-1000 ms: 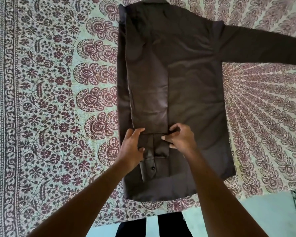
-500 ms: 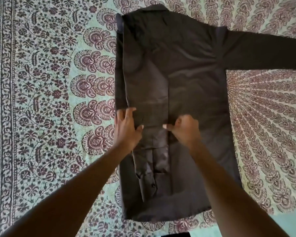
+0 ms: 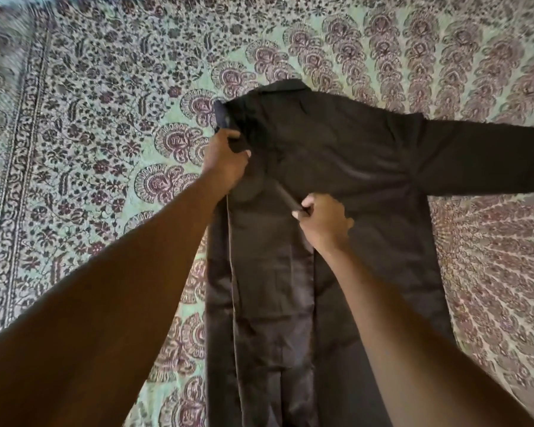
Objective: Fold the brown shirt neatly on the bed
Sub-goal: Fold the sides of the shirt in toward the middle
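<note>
Underneath, patterned bedspread (image 3: 105, 118) covers everything.

The brown shirt (image 3: 336, 155) is cut off — its hem runs past the bottom edge, its spread sleeve past the right edge. The left hand (image 3: 225, 163) covers the shirt's folded shoulder edge. The bed (image 3: 74, 87) blurs far up-left of the shirt.

This is looking like a bedroom in a home: a printed cotton bedspread (image 3: 111, 124), pale green with maroon floral and paisley mandala patterns and a bordered edge, is covering the bed, and a brown shirt (image 3: 336, 155) is lying spread across it.
</note>
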`<state>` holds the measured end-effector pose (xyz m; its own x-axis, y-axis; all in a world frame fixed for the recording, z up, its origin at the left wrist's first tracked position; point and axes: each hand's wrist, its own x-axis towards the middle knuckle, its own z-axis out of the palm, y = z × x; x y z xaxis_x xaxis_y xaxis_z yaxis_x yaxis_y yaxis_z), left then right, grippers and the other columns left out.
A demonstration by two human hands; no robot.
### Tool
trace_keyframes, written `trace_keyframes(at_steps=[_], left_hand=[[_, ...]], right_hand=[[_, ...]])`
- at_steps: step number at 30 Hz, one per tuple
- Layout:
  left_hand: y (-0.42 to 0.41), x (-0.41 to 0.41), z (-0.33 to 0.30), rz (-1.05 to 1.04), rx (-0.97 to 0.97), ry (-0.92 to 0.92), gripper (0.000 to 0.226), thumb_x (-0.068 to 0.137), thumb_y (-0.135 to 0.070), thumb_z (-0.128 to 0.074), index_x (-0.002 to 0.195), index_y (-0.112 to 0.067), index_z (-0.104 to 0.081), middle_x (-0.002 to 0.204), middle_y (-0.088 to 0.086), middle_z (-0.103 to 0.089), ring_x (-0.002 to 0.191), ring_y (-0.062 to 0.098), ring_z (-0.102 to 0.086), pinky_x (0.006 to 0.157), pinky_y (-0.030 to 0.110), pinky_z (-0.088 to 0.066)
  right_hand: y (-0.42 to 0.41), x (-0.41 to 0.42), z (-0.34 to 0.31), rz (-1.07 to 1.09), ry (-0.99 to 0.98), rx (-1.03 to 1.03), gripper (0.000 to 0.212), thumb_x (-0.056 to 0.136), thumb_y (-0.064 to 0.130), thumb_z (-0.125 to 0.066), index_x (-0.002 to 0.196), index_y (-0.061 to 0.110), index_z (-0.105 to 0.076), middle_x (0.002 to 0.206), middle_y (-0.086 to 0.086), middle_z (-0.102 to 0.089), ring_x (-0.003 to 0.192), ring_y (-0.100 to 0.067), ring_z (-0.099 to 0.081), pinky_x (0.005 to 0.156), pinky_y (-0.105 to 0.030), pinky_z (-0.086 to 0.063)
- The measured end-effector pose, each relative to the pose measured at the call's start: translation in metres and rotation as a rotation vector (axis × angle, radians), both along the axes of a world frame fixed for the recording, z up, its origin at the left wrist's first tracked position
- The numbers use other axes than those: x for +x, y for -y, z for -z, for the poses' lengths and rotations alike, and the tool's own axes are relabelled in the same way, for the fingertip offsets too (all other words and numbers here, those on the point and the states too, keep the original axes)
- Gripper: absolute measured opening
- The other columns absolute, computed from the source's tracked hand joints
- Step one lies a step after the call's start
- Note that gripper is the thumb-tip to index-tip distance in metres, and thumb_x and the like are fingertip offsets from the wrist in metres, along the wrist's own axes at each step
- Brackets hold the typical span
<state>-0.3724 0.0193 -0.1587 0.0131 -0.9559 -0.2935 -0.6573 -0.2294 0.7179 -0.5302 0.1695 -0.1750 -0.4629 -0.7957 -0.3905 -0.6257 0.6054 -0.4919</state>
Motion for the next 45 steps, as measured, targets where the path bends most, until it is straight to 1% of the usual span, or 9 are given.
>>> trace_keyframes(at_steps=[5, 9, 13, 21, 25, 28, 31, 34, 45], left_hand=[[0.033, -0.003, 0.01, -0.148, 0.018, -0.132, 0.041, 0.084, 0.008, -0.065, 0.116, -0.017, -0.069, 0.108, 0.005, -0.068, 0.094, 0.018, -0.067, 0.077, 0.024, -0.058], [0.047, -0.002, 0.011, -0.147, 0.037, -0.098, 0.037, 0.085, 0.008, -0.061, 0.112, -0.015, -0.07, 0.109, 0.004, -0.068, 0.094, 0.019, -0.067, 0.076, 0.026, -0.06], [0.053, -0.006, 0.012, -0.086, 0.0, -0.041, 0.028, 0.089, -0.002, -0.068, 0.111, -0.016, -0.074, 0.095, 0.003, -0.067, 0.086, 0.018, -0.068, 0.054, 0.008, -0.041], [0.063, -0.015, 0.018, -0.109, -0.075, -0.104, 0.03, 0.088, -0.009, -0.075, 0.071, -0.033, -0.072, 0.096, 0.001, -0.077, 0.093, 0.017, -0.073, 0.086, 0.029, -0.06], [0.068, -0.019, 0.021, -0.096, -0.03, -0.096, 0.025, 0.089, -0.006, -0.074, 0.083, -0.031, -0.073, 0.072, -0.014, -0.061, 0.067, 0.001, -0.058, 0.08, 0.019, -0.055], [0.068, -0.019, 0.022, -0.101, -0.03, -0.091, 0.027, 0.09, -0.001, -0.069, 0.096, -0.026, -0.077, 0.073, -0.025, -0.049, 0.071, -0.005, -0.055, 0.083, 0.017, -0.055], [0.069, -0.019, 0.023, -0.123, -0.031, -0.102, 0.028, 0.089, -0.001, -0.07, 0.099, -0.025, -0.077, 0.09, -0.017, -0.062, 0.086, 0.002, -0.064, 0.085, 0.019, -0.057], [0.069, -0.021, 0.022, -0.146, -0.023, -0.085, 0.026, 0.089, -0.002, -0.07, 0.103, -0.023, -0.075, 0.106, -0.003, -0.07, 0.092, 0.01, -0.069, 0.07, 0.017, -0.056], [0.061, -0.024, 0.018, -0.135, -0.014, -0.056, 0.04, 0.083, 0.005, -0.061, 0.108, -0.024, -0.07, 0.098, -0.003, -0.064, 0.093, 0.015, -0.066, 0.067, 0.019, -0.051]], right_hand=[[-0.008, -0.009, 0.005, -0.018, 0.039, -0.046, 0.007, 0.095, 0.029, -0.07, 0.098, 0.023, -0.068, 0.108, 0.001, -0.069, 0.112, -0.027, -0.061, 0.096, -0.048, -0.047], [-0.016, -0.014, 0.009, -0.126, 0.057, -0.067, 0.007, 0.096, 0.026, -0.069, 0.096, 0.02, -0.067, 0.101, 0.003, -0.06, 0.102, -0.025, -0.059, 0.089, -0.048, -0.046], [-0.02, -0.02, 0.014, -0.123, 0.093, -0.15, 0.01, 0.096, 0.024, -0.067, 0.087, 0.019, -0.064, 0.092, 0.005, -0.056, 0.087, -0.02, -0.056, 0.083, -0.047, -0.047], [-0.024, -0.019, 0.021, -0.02, 0.11, -0.292, 0.014, 0.096, 0.013, -0.064, 0.081, 0.012, -0.063, 0.101, 0.003, -0.047, 0.075, -0.012, -0.047, 0.089, -0.057, -0.05], [-0.029, -0.012, 0.024, 0.035, 0.071, -0.365, 0.02, 0.09, 0.011, -0.068, 0.074, 0.017, -0.058, 0.109, 0.003, -0.044, 0.07, 0.001, -0.047, 0.085, -0.058, -0.052], [-0.028, -0.011, 0.025, 0.036, 0.055, -0.366, 0.026, 0.09, 0.012, -0.07, 0.074, 0.024, -0.052, 0.111, 0.003, -0.044, 0.068, 0.001, -0.047, 0.084, -0.058, -0.052], [-0.028, -0.01, 0.024, 0.021, 0.037, -0.369, 0.027, 0.093, 0.013, -0.067, 0.076, 0.024, -0.05, 0.112, 0.003, -0.042, 0.069, -0.005, -0.047, 0.086, -0.057, -0.052], [-0.03, -0.008, 0.026, -0.007, 0.007, -0.387, 0.024, 0.095, 0.011, -0.063, 0.078, 0.022, -0.048, 0.114, 0.001, -0.041, 0.066, -0.005, -0.045, 0.085, -0.054, -0.051], [-0.034, 0.0, 0.038, -0.064, -0.171, -0.388, 0.013, 0.102, 0.018, -0.058, 0.093, 0.008, -0.056, 0.116, -0.01, -0.046, 0.073, -0.015, -0.044, 0.077, -0.043, -0.038]])
